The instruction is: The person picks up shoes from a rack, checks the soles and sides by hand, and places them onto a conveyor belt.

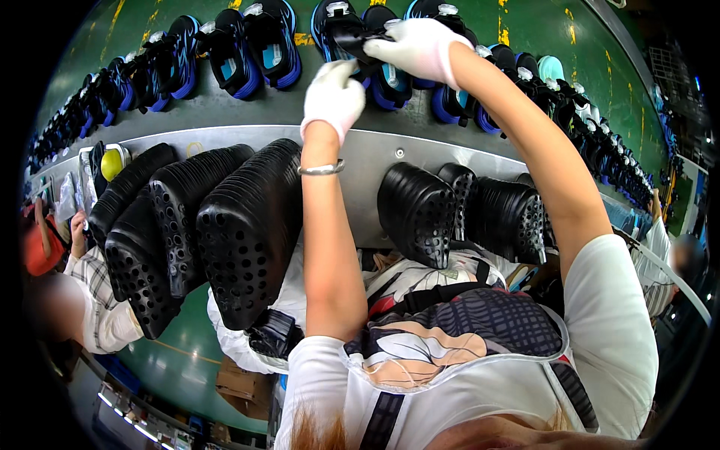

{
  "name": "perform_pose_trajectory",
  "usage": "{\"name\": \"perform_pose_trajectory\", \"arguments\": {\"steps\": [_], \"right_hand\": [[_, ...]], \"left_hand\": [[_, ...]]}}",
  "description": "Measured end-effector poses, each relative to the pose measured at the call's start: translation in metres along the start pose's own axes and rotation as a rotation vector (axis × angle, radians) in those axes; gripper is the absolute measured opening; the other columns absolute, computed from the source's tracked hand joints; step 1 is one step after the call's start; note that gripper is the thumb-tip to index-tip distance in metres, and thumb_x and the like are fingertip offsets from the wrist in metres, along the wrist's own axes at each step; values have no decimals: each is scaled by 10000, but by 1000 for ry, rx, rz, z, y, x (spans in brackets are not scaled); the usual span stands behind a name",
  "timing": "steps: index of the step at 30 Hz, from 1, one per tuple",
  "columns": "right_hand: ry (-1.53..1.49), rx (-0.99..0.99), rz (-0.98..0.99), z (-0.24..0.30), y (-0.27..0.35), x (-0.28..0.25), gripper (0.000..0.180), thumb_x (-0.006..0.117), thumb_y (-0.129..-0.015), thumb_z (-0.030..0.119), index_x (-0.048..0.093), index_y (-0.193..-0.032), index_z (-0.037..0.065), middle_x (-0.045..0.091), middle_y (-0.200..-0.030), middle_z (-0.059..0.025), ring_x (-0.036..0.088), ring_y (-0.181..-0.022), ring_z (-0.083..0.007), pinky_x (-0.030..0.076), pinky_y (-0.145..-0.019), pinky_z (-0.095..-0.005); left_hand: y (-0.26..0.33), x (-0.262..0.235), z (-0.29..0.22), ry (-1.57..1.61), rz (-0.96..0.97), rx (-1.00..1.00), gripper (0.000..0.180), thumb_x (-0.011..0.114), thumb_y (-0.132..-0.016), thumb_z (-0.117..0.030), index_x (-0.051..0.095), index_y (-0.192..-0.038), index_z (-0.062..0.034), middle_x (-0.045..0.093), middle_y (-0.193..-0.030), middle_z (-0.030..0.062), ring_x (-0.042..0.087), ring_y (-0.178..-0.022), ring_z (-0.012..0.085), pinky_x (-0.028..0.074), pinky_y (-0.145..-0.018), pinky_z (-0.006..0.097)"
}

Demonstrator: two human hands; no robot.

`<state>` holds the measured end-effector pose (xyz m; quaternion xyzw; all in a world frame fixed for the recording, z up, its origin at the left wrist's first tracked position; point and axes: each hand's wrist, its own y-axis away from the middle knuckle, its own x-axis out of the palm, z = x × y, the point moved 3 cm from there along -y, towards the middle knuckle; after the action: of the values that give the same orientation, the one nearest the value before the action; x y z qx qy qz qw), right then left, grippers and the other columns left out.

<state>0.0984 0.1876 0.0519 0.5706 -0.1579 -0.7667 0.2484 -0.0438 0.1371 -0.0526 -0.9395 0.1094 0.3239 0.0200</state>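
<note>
Both my hands wear white gloves and reach over a row of black and blue sports shoes on the conveyor. My right hand (420,49) is closed on the edge of a thin black plastic shoe insert (351,37), which it holds over the opening of a shoe (322,26). Just below, beside the heel end of that shoe, my left hand (334,97) has its fingers curled together; what they grip, if anything, is hidden. Nested stacks of black perforated shoe inserts (240,232) lie left of my left forearm. More of these stacks (420,214) rest between my forearms.
A metal rail (399,153) runs along the conveyor's near side. Shoes (274,45) line the belt both ways. A co-worker in a checked sleeve (94,292) is at the left; another person (656,262) is at the right. A cardboard box (244,386) stands on the floor.
</note>
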Motion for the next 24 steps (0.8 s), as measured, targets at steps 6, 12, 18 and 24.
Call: {"name": "perform_pose_trajectory", "arguments": {"steps": [6, 12, 18, 24], "right_hand": [[210, -194, -56, 15, 66, 9, 468, 537, -841, 480, 603, -923, 25, 657, -866, -185, 652, -830, -343, 521, -727, -419], [-4, -95, -91, 45, 70, 30, 472, 482, -879, 455, 579, -970, 2, 667, -887, -190, 655, -846, -348, 515, -750, -424], [129, 25, -81, 40, 42, 32, 503, 473, -876, 494, 637, -878, 19, 672, -801, -193, 663, -785, -351, 524, -710, -428], [238, 90, 60, 39, -13, 6, 500, 460, -846, 458, 705, -949, 35, 678, -961, -199, 663, -922, -321, 523, -819, -397]], "left_hand": [[4, -18, -24, 1518, -175, -470, 632, 472, -920, -592, 540, -1188, -24, 659, -996, 160, 650, -884, 252, 537, -799, 371], [-1, -4, -13, 1588, -419, -574, 600, 499, -857, -678, 557, -783, -85, 576, -713, 52, 563, -647, 169, 496, -627, 302], [2, -11, 9, 648, -383, -601, 509, 459, -938, -476, 677, -915, -16, 662, -854, 128, 624, -772, 237, 487, -762, 347], [22, -1, -8, 83, -449, 15, 239, 608, -803, -177, 666, -999, -51, 620, -1098, 146, 585, -1022, 330, 464, -901, 386]]}}
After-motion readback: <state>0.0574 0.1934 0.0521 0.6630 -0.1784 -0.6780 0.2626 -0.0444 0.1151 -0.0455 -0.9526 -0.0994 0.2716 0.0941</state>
